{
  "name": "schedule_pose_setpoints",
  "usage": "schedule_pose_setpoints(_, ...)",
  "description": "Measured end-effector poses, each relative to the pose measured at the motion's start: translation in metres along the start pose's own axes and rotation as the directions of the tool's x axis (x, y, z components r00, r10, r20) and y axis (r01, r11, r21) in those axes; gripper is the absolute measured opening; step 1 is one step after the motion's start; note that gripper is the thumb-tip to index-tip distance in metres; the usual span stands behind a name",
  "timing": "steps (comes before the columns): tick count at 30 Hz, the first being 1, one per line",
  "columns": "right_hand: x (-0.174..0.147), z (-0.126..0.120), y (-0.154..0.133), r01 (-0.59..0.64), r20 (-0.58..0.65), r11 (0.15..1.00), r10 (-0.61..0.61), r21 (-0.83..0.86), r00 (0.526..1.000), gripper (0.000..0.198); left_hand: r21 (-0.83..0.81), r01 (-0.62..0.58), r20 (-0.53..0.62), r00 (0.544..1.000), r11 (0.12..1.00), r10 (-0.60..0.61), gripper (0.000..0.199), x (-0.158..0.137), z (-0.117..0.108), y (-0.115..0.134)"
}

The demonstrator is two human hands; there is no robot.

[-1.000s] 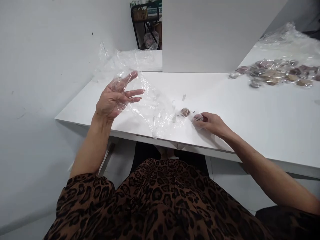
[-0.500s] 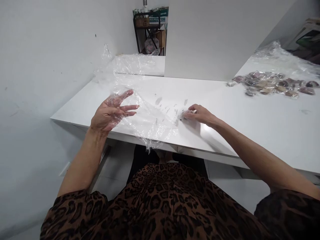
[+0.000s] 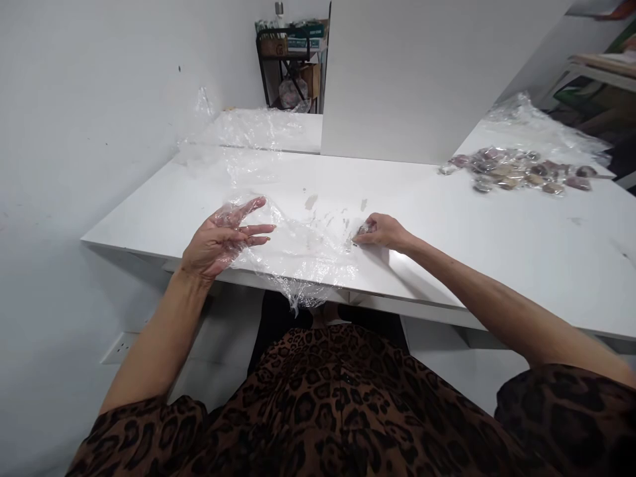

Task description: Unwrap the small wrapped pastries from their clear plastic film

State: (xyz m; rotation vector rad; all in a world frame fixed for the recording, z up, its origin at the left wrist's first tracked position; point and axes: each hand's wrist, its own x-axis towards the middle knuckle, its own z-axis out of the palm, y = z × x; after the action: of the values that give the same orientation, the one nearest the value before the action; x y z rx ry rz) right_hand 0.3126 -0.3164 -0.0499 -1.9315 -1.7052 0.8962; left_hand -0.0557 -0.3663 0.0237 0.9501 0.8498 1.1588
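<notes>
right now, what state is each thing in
clear film: crumpled, reaching past the table edge
left hand: spread open, touching the clear film
right hand: closed on a small dark piece
wrapped pieces: clustered
white table: marked with grey patches
black rack: loaded

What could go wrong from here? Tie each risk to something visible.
The clear plastic droops off the front of the white table, so it might snag or slide down. It might also cling to the left hand, whose fingers are spread against it. The right hand could drop the small dark piece it pinches.
</notes>
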Motion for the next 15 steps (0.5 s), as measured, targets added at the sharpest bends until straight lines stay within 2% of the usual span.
schedule_pose_setpoints(4,-0.024,0.002,0.004,0.063,-0.022,0.983,-0.061,0.171,0.998,0.041,0.005,0.019,-0.042,0.999,1.0,-0.018,0.042,-0.001,-0.002,-0.001)
schedule_pose_setpoints(7,-0.044,-0.002,0.013,0.067,-0.035,0.915,-0.058,0.397,0.998,0.047,0.063,0.027,-0.079,0.997,0.998,-0.022,0.04,-0.003,0.0,0.001)
schedule_pose_setpoints(11,-0.064,-0.024,0.037,-0.034,0.006,0.722,0.04,0.691,0.999,0.056,0.136,0.048,-0.086,0.996,0.99,-0.036,0.039,-0.007,0.005,0.002)
schedule_pose_setpoints(15,-0.071,-0.063,0.076,-0.076,-0.062,0.53,0.238,0.845,0.969,0.05,0.222,0.101,-0.121,0.99,0.97,-0.075,0.038,-0.014,0.014,0.002)
